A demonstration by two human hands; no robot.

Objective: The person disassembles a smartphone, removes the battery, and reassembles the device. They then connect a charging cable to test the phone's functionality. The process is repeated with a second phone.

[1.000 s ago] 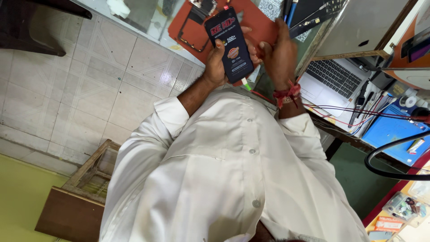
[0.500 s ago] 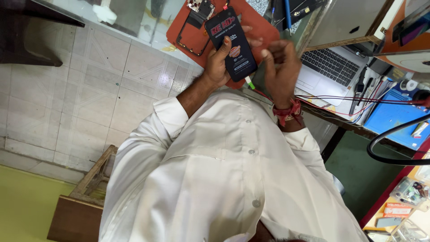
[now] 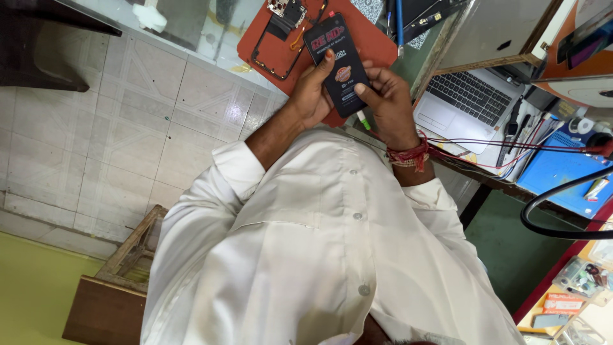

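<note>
**Tech A:** Black flat pack, printed in red and white: location, upper centre of the frame, held above the orange work mat. Which hand carries it?

**Tech B:** Both. The left hand wraps the pack's left edge and lower half, thumb laid on the printed face. The right hand closes on the right edge, with a fingertip pressed on the face near its middle. Fingers of both hands are curled in a grasp on the pack; neither hand is released.

**Tech A:** Status of the work?

**Tech B:** Judged from the layout: the opened phone frame lies on the mat at upper centre-left, its back off and its inner board and an orange flex strip exposed. The pack is clear of the frame, not seated in it. Disassembly appears done; fitting the pack and closing the frame appear outstanding. Whether the pack has any wrapping cannot be told.

**Tech A:** Surface and room?

**Tech B:** The mat rests on a glass-topped counter. To the right, an open laptop; beyond it, a blue tray and red leads running across the bench. A black cable loops at right. Tiled wall panel at left, a wooden stool at lower left on a yellow-green floor.
</note>
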